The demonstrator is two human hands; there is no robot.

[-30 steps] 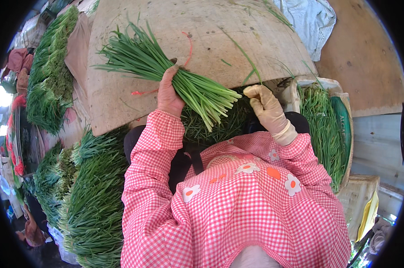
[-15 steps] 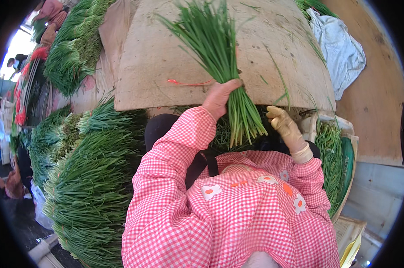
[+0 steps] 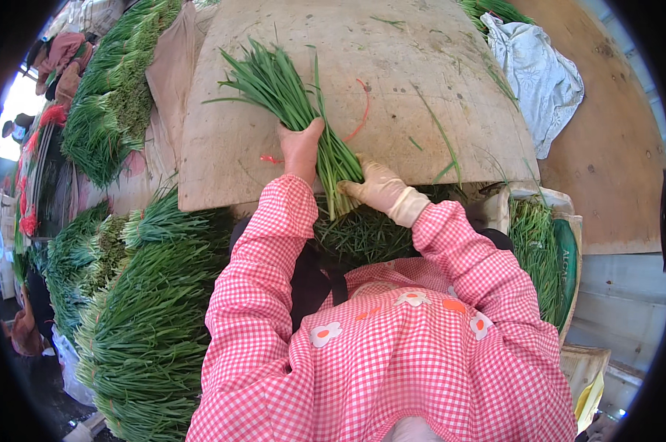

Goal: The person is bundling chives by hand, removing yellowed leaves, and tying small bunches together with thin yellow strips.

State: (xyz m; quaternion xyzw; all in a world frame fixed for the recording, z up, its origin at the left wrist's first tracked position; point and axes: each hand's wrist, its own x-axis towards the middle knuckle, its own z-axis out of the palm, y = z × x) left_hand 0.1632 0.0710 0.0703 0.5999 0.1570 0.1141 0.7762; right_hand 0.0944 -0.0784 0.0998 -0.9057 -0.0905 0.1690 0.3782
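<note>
- A worn wooden board (image 3: 436, 88) is serving as the work surface.
- A bunch of green chives (image 3: 289, 96) is lying on it toward ten o'clock.
- A red band (image 3: 362, 110) is curling at the centre.
- Loose green blades (image 3: 439, 129) are lying toward three o'clock.

Work surface: worn wooden board (image 3: 421, 88), pale, scratched, loose green blades scattered on it. Right of board: brown plywood sheet (image 3: 612, 147), light crumpled cloth (image 3: 539, 74) lying across the joint between them. Far right: grey plank wall (image 3: 627, 295). Left side: stacked green chive bundles (image 3: 149, 317) in rows, more bundles (image 3: 112, 96) at upper left. Right: crate (image 3: 561, 250) filled with greens. Lighting: bright daylight entering at far left edge.
</note>
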